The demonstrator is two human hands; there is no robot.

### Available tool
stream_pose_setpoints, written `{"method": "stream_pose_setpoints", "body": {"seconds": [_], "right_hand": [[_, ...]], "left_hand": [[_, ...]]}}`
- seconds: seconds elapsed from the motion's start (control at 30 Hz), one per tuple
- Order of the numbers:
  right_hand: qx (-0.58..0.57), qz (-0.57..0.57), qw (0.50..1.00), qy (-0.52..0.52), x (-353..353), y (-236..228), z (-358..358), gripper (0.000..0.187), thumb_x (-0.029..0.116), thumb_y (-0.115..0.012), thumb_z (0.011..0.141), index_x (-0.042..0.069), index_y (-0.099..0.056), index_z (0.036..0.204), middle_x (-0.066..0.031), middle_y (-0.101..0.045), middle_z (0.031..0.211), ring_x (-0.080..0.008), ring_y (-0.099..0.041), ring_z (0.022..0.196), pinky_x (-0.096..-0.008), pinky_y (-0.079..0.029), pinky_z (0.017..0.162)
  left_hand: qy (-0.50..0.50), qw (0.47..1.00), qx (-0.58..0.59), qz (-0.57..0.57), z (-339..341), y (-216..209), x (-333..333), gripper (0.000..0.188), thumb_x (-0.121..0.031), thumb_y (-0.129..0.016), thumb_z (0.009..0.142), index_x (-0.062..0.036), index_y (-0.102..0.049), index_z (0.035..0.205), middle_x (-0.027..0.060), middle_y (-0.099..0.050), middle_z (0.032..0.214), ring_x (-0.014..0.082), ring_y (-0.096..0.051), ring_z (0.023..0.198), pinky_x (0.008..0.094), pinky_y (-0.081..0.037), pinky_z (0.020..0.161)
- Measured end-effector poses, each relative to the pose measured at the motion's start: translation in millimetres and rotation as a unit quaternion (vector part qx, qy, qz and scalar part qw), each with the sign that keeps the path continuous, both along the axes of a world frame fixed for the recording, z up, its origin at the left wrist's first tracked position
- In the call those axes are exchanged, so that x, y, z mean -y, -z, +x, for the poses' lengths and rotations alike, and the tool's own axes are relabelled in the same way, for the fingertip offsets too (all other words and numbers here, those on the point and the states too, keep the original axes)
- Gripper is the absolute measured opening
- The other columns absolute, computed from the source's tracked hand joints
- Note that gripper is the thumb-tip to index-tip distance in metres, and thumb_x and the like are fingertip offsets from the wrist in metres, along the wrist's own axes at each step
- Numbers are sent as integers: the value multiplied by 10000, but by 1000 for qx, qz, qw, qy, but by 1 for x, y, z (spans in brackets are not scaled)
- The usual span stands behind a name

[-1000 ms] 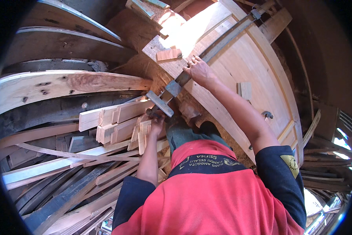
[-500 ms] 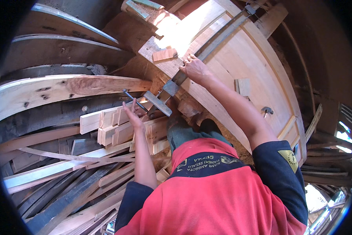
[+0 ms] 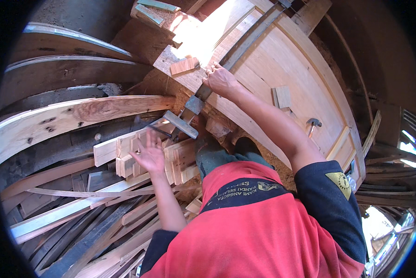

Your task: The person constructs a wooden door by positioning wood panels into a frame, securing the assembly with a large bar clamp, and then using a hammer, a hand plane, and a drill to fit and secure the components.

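Note:
A long metal bar clamp (image 3: 247, 45) lies across a wooden panelled door (image 3: 305, 76). My right hand (image 3: 222, 80) is closed around the clamp's bar near the door's near edge. Below it on the bar sit a grey metal jaw (image 3: 195, 105) and the clamp's end plate (image 3: 181, 124). A thin turning handle (image 3: 159, 130) sticks out to the left of that plate, blurred by motion. My left hand (image 3: 149, 155) is just below the handle, palm up with its fingers spread, and holds nothing.
On the door lie a small wood block (image 3: 184, 66), another block (image 3: 281, 97) and a hammer (image 3: 313, 125). Stacked short boards (image 3: 113, 147) and long planks (image 3: 87, 111) crowd the left side. Sawdust (image 3: 182, 95) lies beside the door. Timber (image 3: 388, 199) is piled on the right.
My left hand has dropped away from the clamp handle and its fingers have spread. The handle has turned. My right hand stays on the bar, while the whole view has shifted slightly.

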State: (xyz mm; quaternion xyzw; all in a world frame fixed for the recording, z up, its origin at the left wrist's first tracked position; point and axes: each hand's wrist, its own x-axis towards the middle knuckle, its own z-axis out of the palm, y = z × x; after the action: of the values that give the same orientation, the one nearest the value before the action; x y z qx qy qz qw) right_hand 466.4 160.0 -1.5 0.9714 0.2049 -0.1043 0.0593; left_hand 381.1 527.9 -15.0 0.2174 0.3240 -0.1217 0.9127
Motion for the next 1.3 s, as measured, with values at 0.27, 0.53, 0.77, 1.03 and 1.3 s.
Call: {"method": "stream_pose_setpoints", "body": {"seconds": [0.27, 0.53, 0.77, 1.03, 1.3], "right_hand": [[-70, -10, 997, -8, -17, -16, 10, 235, 141, -537, 916, 102, -680, 1099, -156, -681, 1077, -283, -648, 1102, -397, -431, 1046], [-61, 1, 998, 11, -7, -16, 6, 145, 142, -553, 899, 105, -692, 916, -123, -702, 976, -258, -673, 1028, -412, -438, 1036], [-68, -9, 998, 0, -13, -18, 10, 138, 147, -556, 899, 97, -685, 891, -113, -705, 949, -254, -674, 1013, -420, -445, 1025], [-55, 0, 998, 15, -12, -17, 8, 184, 153, -532, 919, 113, -696, 992, -145, -692, 1082, -267, -648, 1097, -414, -414, 1066], [-81, -18, 996, 24, -6, -13, 1, 200, 159, -515, 937, 120, -691, 1022, -148, -679, 1157, -265, -631, 1140, -417, -416, 1065]], "left_hand": [[398, 896, -14, 195, -20, 91, 5, 1069, -896, -163, 818, -135, -175, 1568, 225, -619, 1260, 295, -538, 1232, 447, -404, 1016], [145, 966, -24, -214, -35, 24, -28, 1023, -843, -381, 826, -80, -281, 1500, 260, -495, 1386, 331, -583, 1174, 402, -498, 985], [91, 897, 109, 418, 103, 12, 2, 704, -401, -618, 958, -100, -304, 1511, 198, -500, 1410, 245, -608, 1134, 351, -482, 1001], [335, 301, 498, 741, 209, 20, 148, 532, -236, -750, 826, -87, -595, 1313, 124, -584, 1334, 298, -550, 1208, 389, -433, 1030], [440, 478, 421, 633, 198, 11, 106, 440, -130, -729, 814, -41, -628, 1233, 108, -657, 1133, 238, -646, 995, 343, -517, 874]]}}
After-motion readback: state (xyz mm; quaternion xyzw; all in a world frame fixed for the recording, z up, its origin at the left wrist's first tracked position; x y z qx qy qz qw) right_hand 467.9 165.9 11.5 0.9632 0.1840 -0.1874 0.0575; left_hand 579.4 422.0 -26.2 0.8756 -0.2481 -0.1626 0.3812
